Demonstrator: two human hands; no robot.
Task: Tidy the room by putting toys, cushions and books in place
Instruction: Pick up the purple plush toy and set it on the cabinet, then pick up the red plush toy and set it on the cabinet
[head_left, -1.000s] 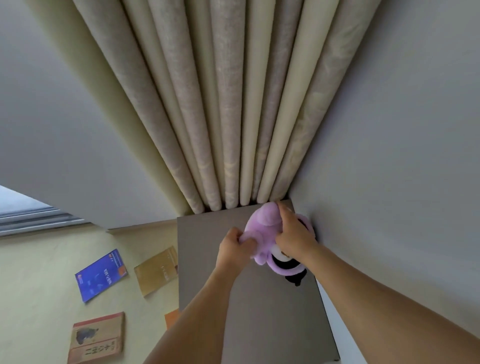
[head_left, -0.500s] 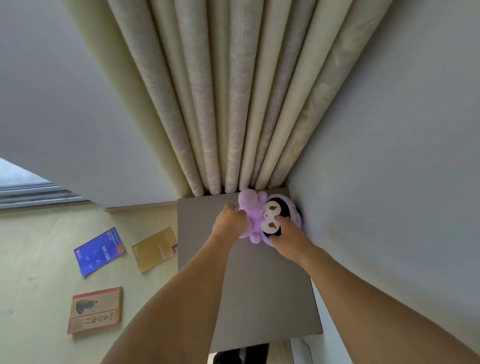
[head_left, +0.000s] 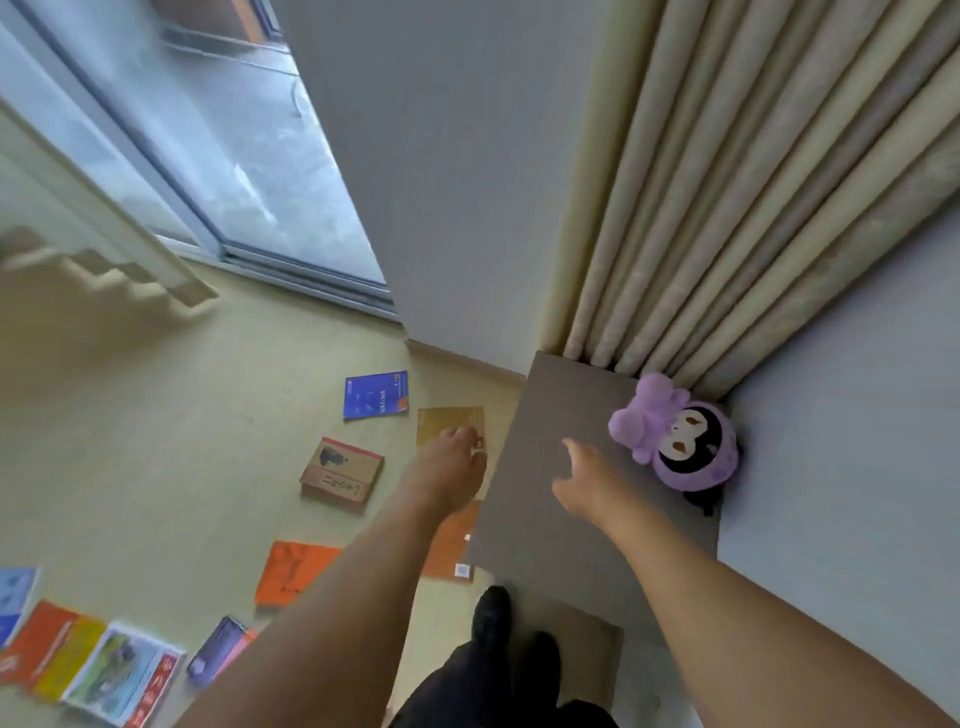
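Note:
A purple plush toy (head_left: 675, 441) with a black-and-white face sits on the grey cabinet top (head_left: 561, 499), tucked into the corner by the curtain. My right hand (head_left: 587, 480) hovers over the cabinet just left of the toy, fingers apart, holding nothing. My left hand (head_left: 452, 465) is out past the cabinet's left edge, above the floor, also empty with fingers loose. Books lie scattered on the floor: a blue book (head_left: 375, 395), a tan book (head_left: 451, 423), a brown book (head_left: 342, 470) and an orange book (head_left: 293, 571).
Beige curtains (head_left: 737, 197) hang behind the cabinet, with a grey wall (head_left: 852, 415) to the right. A glass sliding door (head_left: 218, 145) is at the upper left. More colourful books (head_left: 98, 665) lie at the lower left. My dark-clothed legs (head_left: 498, 670) stand beside the cabinet.
Both hands have let go of the plush toy and pulled back from it. The view has swung left and down, showing the floor with books and the door.

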